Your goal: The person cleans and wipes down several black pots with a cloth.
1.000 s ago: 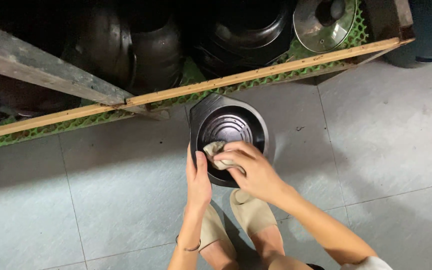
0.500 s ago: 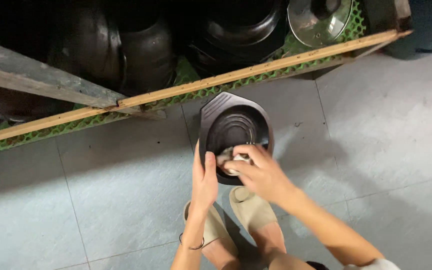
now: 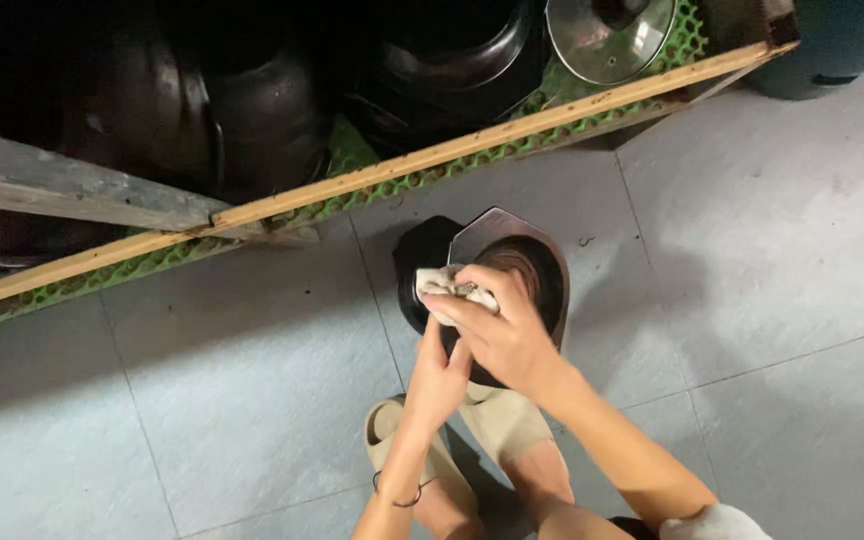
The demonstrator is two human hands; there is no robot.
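A dark brown pan-like dish [image 3: 527, 262] with an angular rim is tilted up on its edge over the tiled floor. My left hand [image 3: 439, 378] grips its lower rim from below. My right hand [image 3: 497, 325] is closed on a pale, crumpled cloth [image 3: 444, 284] and presses it against the dish's left rim. A dark round underside or second piece [image 3: 419, 270] shows just left of the cloth. My feet in beige slippers [image 3: 497, 425] stand directly below the dish.
A low shelf with a wooden front rail [image 3: 472, 140] and green mesh mat [image 3: 352, 160] runs across the top, holding large black pots [image 3: 252, 100] and a glass lid [image 3: 610, 35]. A dark bin [image 3: 842, 45] stands at top right. Grey floor tiles [image 3: 772, 260] surround me.
The dish has been tipped from lying face-up to standing on edge. My right hand with the cloth moved from inside the bowl to its left rim.
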